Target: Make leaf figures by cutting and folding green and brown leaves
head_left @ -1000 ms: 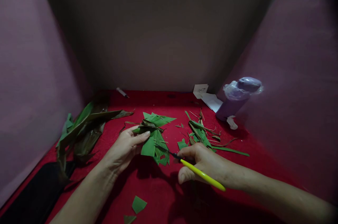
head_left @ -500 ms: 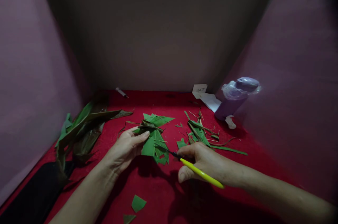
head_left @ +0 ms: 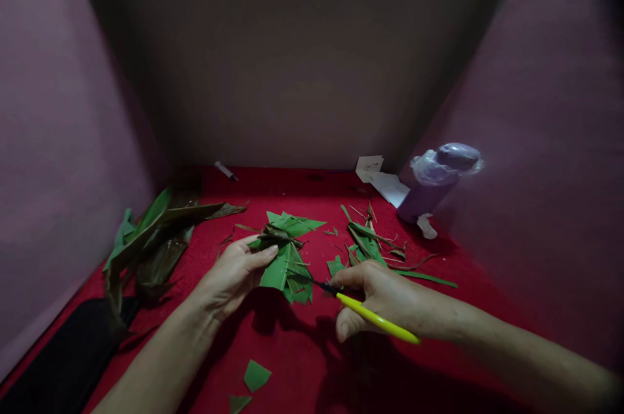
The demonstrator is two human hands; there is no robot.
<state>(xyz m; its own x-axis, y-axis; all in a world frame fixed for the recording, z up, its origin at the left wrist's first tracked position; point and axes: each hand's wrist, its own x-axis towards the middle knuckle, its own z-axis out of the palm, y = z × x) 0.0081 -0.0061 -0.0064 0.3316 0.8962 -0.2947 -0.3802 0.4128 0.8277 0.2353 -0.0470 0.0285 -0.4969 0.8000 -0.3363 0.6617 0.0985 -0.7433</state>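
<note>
My left hand [head_left: 240, 272] is closed on a bundle of green leaf pieces [head_left: 277, 266], with the thumb pressed on top near a dark, dried strip [head_left: 279, 236]. In my right hand [head_left: 374, 297] is a tool with a yellow handle [head_left: 375, 318] and a slim dark tip; its exact kind is unclear. The tip lies at the right side of the leaf bundle, over its ragged, cut edge. Further green leaf pieces [head_left: 296, 225] stick out beyond the left fingers. The left fingertips are hidden under the leaves.
Long leaves [head_left: 160, 225] and a black flat object [head_left: 63, 355] lie at left. Leaf scraps and thin sticks [head_left: 368, 242] are behind my right hand. A syringe [head_left: 225, 171], white papers [head_left: 390, 189] and a purple container with plastic wrap [head_left: 426, 196] stand further back. A leaf scrap [head_left: 257, 375] lies in front.
My right hand and the tool have shifted slightly to the right, and the thumb has moved a little. The left hand keeps its hold on the leaves.
</note>
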